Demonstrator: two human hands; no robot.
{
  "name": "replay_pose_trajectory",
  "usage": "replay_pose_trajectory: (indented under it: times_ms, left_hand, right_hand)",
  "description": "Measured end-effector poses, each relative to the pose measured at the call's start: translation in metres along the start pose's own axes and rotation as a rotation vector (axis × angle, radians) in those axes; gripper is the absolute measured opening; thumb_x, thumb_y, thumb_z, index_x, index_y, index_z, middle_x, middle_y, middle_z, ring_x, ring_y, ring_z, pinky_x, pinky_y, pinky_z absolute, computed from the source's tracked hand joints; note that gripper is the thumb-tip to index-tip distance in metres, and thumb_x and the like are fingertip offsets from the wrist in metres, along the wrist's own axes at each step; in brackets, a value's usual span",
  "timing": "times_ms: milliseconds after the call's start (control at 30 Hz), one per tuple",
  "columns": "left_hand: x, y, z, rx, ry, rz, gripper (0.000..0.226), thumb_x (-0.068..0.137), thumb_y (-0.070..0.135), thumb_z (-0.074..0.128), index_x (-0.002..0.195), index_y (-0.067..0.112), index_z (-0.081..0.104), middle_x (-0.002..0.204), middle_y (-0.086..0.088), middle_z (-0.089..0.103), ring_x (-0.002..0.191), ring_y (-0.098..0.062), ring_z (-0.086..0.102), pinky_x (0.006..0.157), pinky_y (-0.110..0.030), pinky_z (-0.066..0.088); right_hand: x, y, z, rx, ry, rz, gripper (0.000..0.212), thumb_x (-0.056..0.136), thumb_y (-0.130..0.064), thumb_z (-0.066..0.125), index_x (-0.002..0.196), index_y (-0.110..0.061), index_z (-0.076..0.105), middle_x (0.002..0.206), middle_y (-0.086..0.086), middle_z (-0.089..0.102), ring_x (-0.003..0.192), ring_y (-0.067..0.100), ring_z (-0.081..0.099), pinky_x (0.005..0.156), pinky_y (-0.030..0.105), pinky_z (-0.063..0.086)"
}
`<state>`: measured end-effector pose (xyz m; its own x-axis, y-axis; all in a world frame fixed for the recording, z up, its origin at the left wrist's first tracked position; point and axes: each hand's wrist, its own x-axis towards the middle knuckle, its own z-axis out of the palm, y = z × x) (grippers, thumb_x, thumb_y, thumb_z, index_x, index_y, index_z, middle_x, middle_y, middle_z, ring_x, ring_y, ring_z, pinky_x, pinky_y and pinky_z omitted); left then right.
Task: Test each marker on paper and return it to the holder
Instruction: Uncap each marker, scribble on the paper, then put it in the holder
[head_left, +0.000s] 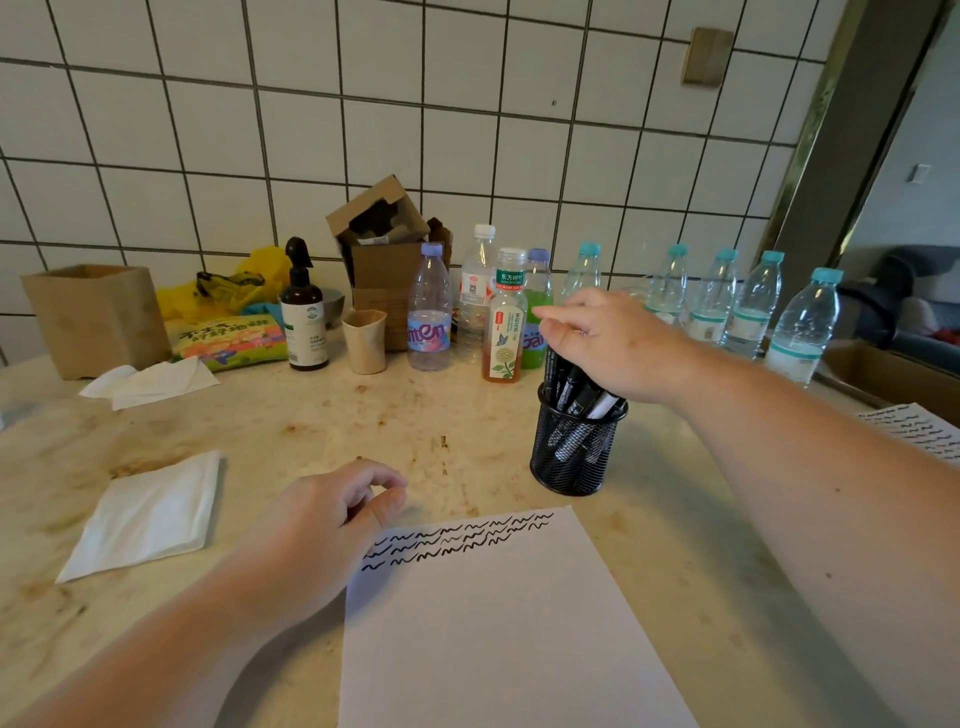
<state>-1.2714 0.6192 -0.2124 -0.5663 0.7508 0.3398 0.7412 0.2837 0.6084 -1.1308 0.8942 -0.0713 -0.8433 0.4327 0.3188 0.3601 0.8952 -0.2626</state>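
A white sheet of paper (511, 629) lies on the counter in front of me, with three rows of black squiggles (457, 540) along its top edge. Behind its top right corner stands a black mesh holder (569, 460) filled with several black markers (574, 402). My right hand (615, 345) hovers just above the marker tops with its fingers loosely spread toward the left; no marker is seen gripped in it. My left hand (332, 514) rests at the paper's top left corner, fingers loosely curled, thumb against the index finger, with nothing visible in it.
Several plastic bottles (428, 312) line the tiled wall behind the holder. A beige cup (364, 340), a dark spray bottle (306, 317), cardboard boxes (382, 249) and a snack bag (228, 338) stand at the back left. Folded tissues (148, 519) lie left of the paper. Another scribbled sheet (914, 426) lies at the right edge.
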Motion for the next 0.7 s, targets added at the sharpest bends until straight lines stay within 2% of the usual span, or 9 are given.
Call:
replay_pose_trajectory:
  times_ms: [133, 200, 267, 367, 433, 500, 567, 600, 700]
  left_hand:
    - [0.0, -0.001, 0.001, -0.018, 0.006, -0.023, 0.05, 0.074, 0.087, 0.027, 0.102, 0.058, 0.056, 0.071, 0.014, 0.067, 0.061, -0.006, 0.061, 0.057, -0.032, 0.05]
    - [0.0, -0.002, 0.0, -0.011, 0.008, -0.018, 0.051, 0.073, 0.088, 0.026, 0.102, 0.059, 0.055, 0.07, 0.014, 0.067, 0.06, -0.005, 0.061, 0.056, -0.032, 0.05]
    - [0.0, -0.003, 0.0, -0.012, 0.013, -0.016, 0.05, 0.074, 0.088, 0.026, 0.102, 0.059, 0.055, 0.07, 0.013, 0.067, 0.058, -0.007, 0.061, 0.055, -0.035, 0.05]
    - [0.002, -0.004, 0.0, -0.008, 0.019, -0.015, 0.046, 0.076, 0.085, 0.028, 0.102, 0.059, 0.055, 0.069, 0.014, 0.066, 0.058, -0.005, 0.06, 0.052, -0.031, 0.048]
    - [0.003, -0.003, 0.001, 0.011, 0.023, -0.022, 0.042, 0.078, 0.082, 0.029, 0.102, 0.059, 0.055, 0.069, 0.014, 0.066, 0.059, -0.004, 0.06, 0.052, -0.029, 0.047]
    - [0.004, -0.003, 0.002, 0.032, 0.024, -0.035, 0.042, 0.078, 0.082, 0.028, 0.102, 0.058, 0.054, 0.069, 0.013, 0.065, 0.061, -0.005, 0.059, 0.054, -0.032, 0.05]
    - [0.005, -0.002, 0.002, 0.058, 0.01, -0.042, 0.042, 0.077, 0.082, 0.027, 0.101, 0.059, 0.053, 0.07, 0.014, 0.065, 0.062, -0.004, 0.059, 0.054, -0.031, 0.051]
    - [0.005, -0.002, 0.003, 0.069, -0.002, -0.039, 0.039, 0.079, 0.08, 0.028, 0.1, 0.059, 0.053, 0.07, 0.017, 0.065, 0.062, -0.002, 0.06, 0.052, -0.028, 0.05]
    - [0.006, 0.0, 0.003, 0.072, -0.021, -0.04, 0.021, 0.088, 0.066, 0.039, 0.099, 0.057, 0.055, 0.071, 0.022, 0.066, 0.063, 0.001, 0.061, 0.054, -0.023, 0.049]
  right_hand:
    - [0.003, -0.009, 0.012, -0.3, -0.11, -0.013, 0.062, 0.101, -0.067, 0.026, 0.139, -0.033, 0.062, 0.148, 0.0, 0.048, 0.139, 0.026, 0.037, 0.115, 0.055, 0.026]
    - [-0.001, -0.008, 0.02, -0.335, -0.128, -0.016, 0.057, 0.104, -0.063, 0.027, 0.142, -0.035, 0.058, 0.153, 0.0, 0.046, 0.142, 0.026, 0.036, 0.116, 0.055, 0.024]
    - [-0.008, -0.003, 0.021, -0.056, 0.013, -0.014, 0.051, 0.106, -0.056, 0.032, 0.146, -0.032, 0.053, 0.153, 0.002, 0.049, 0.141, 0.025, 0.041, 0.116, 0.05, 0.028]
    - [-0.021, 0.013, 0.019, 0.428, 0.299, 0.079, 0.052, 0.107, -0.054, 0.036, 0.147, -0.025, 0.052, 0.146, -0.003, 0.056, 0.13, 0.011, 0.048, 0.104, 0.034, 0.032]
    - [-0.03, 0.025, 0.022, 0.629, 0.38, 0.211, 0.054, 0.105, -0.056, 0.038, 0.149, -0.026, 0.049, 0.145, -0.01, 0.053, 0.13, 0.01, 0.047, 0.104, 0.035, 0.034]
    - [-0.039, 0.034, 0.031, 0.868, 0.36, 0.338, 0.059, 0.101, -0.054, 0.05, 0.151, -0.024, 0.046, 0.151, -0.001, 0.052, 0.136, 0.021, 0.049, 0.113, 0.046, 0.037]
    - [-0.046, 0.037, 0.044, 1.075, 0.275, 0.424, 0.078, 0.083, -0.053, 0.069, 0.15, -0.022, 0.047, 0.147, 0.005, 0.056, 0.134, 0.028, 0.052, 0.113, 0.053, 0.038]
    - [-0.048, 0.036, 0.05, 1.1, 0.224, 0.433, 0.081, 0.073, -0.047, 0.077, 0.146, -0.021, 0.05, 0.14, 0.004, 0.063, 0.129, 0.027, 0.057, 0.11, 0.053, 0.041]
    - [-0.046, 0.033, 0.071, 0.98, 0.149, 0.405, 0.063, 0.066, -0.009, 0.09, 0.118, -0.026, 0.059, 0.104, -0.006, 0.076, 0.108, 0.018, 0.067, 0.088, 0.038, 0.047]
